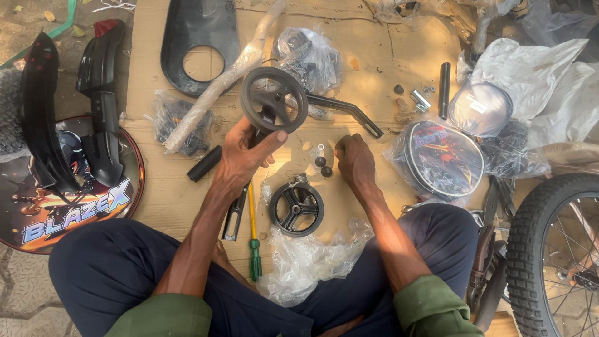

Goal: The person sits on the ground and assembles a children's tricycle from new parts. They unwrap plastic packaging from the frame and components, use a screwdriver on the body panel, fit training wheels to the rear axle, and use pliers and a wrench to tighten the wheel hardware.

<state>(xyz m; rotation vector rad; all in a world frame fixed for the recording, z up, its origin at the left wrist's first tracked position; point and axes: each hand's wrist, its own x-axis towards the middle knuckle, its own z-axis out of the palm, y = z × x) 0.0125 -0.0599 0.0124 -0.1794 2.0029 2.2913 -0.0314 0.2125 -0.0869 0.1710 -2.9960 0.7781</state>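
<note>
My left hand [244, 153] grips a small black training wheel [273, 100] with its bent black bracket arm [346, 111], held up over the cardboard sheet [368, 68]. My right hand [352, 161] rests fingers-down on the cardboard, pinching at small parts next to two black caps [323, 166] and a washer [321, 148]. Whether it holds a piece is hidden by the fingers. A second black training wheel [297, 208] lies flat between my forearms, with a spring at its top edge.
A green-handled screwdriver [254, 237] and a black bracket [235, 215] lie by my left wrist. Crumpled clear plastic [306, 259] sits before my lap. Black fenders [100, 100], a chain guard [199, 43], bagged parts [309, 56], a round printed plate [444, 159] and a bicycle tyre [540, 249] surround me.
</note>
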